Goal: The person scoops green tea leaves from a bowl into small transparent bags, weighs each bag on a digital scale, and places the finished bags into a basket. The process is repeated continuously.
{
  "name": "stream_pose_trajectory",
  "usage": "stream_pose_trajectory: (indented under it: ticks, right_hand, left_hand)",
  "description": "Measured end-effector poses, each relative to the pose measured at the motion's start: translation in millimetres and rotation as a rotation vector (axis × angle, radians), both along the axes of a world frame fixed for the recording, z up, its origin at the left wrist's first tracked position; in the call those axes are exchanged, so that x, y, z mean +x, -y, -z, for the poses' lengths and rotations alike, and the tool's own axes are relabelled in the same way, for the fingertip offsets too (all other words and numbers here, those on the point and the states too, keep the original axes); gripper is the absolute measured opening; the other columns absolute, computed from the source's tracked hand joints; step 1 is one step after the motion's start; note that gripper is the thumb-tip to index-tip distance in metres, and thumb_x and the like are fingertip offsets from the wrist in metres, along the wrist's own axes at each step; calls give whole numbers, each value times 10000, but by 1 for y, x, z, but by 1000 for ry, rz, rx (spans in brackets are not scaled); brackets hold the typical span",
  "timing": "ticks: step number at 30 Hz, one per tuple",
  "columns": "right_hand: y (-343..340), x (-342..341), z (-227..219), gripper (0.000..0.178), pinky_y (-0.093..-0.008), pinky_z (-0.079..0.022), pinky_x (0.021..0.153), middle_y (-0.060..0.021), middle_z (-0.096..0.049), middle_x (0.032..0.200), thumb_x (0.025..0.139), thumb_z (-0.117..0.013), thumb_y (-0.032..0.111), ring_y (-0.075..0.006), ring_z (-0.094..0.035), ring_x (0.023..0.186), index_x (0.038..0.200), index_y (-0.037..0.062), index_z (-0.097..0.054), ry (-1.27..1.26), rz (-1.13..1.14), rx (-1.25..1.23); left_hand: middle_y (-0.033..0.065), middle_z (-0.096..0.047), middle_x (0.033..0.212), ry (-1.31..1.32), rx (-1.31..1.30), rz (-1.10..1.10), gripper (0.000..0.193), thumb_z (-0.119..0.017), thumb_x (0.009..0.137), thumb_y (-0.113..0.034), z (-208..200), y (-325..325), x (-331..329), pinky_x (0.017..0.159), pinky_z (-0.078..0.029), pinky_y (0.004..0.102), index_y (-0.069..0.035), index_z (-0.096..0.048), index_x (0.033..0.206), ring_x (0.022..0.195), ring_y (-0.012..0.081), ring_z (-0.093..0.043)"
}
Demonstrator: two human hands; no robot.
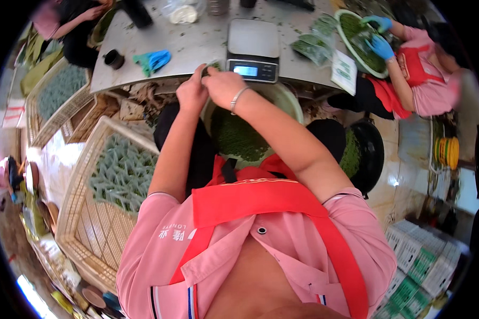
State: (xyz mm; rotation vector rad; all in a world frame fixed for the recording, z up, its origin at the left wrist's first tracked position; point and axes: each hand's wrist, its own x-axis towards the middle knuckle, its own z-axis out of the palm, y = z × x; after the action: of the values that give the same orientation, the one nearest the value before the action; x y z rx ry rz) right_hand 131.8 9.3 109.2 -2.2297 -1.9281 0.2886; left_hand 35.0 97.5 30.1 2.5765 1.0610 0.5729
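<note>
Close Work Happening Along the Worktop (191,43)

A basin (290,103) holding green bits (239,133) is sitting below; a scale (254,45) is resting above. The left hand (191,91) and right hand (222,84) are pinching a small greenish packet (214,65) beside the scale.

Left hand (191,94) and right hand (222,86) meet at the table's near edge, fingers closed on a small bag (215,64) of greens; grip detail partly hidden. Scale (254,38) just right of them on the table (197,45), display lit, pan bare. Basin (294,103) of greens below the hands, between the knees. Left on table: blue gloves (157,60), black cup (114,59). Right: filled bags (310,49), then a co-worker's gloved hands (380,47) over a tray (381,74) of greens. Near left: crate (88,236) holding many packed bags (120,173).
</note>
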Motion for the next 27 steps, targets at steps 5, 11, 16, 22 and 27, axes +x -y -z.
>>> stream_pose_trajectory:
  ticks: [5, 11, 16, 22, 27]
  right_hand:
    - [11, 33, 21, 266, -386, -521, 738, -123, -567, 1129, 816, -520, 137, -290, -638, 838, 1053, 118, -640, -201, -139, 163]
    - [83, 141, -53, 333, -234, -484, 666, -20, -684, 921, 785, -585, 71, -72, -588, 743, 1107, 121, -652, -569, 495, 547]
    - [98, 309, 18, 428, -389, -426, 939, -103, -523, 1279, 773, -537, 171, -304, -538, 1093, 1196, 219, -580, 122, 519, 431]
    - [59, 261, -10, 231, -342, -468, 714, -138, -657, 860, 891, -506, 185, -268, -609, 760, 1050, 195, -672, -174, 688, 591]
    - [15, 151, 19, 323, -368, -440, 882, -137, -593, 1150, 858, -471, 41, -311, -557, 1032, 1118, 154, -625, -40, 202, 893]
  left_hand:
    - [108, -661, 894, 51, 42, 72, 506, -655, 737, -289, 0, 7, 8, 629, -496, 399, -179, -512, 1210, 761, 315, -634]
    - [126, -662, 1023, 235, -270, -174, 626, -668, 738, -521, -4, -3, 1, 797, -487, 393, -138, -516, 1209, 926, 323, -631]
    - [117, -668, 1020, 327, -353, -183, 672, -665, 714, -573, 9, -10, 7, 813, -483, 372, -106, -539, 1181, 946, 293, -634]
    - [180, -658, 894, 499, -337, -186, 542, -575, 849, -471, 22, -15, -15, 703, -494, 363, -33, -543, 1166, 780, 295, -662]
    - [108, -577, 1055, 1055, -773, -123, 395, -547, 920, -308, -27, -3, -79, 638, -499, 291, 28, -522, 1127, 681, 202, -644]
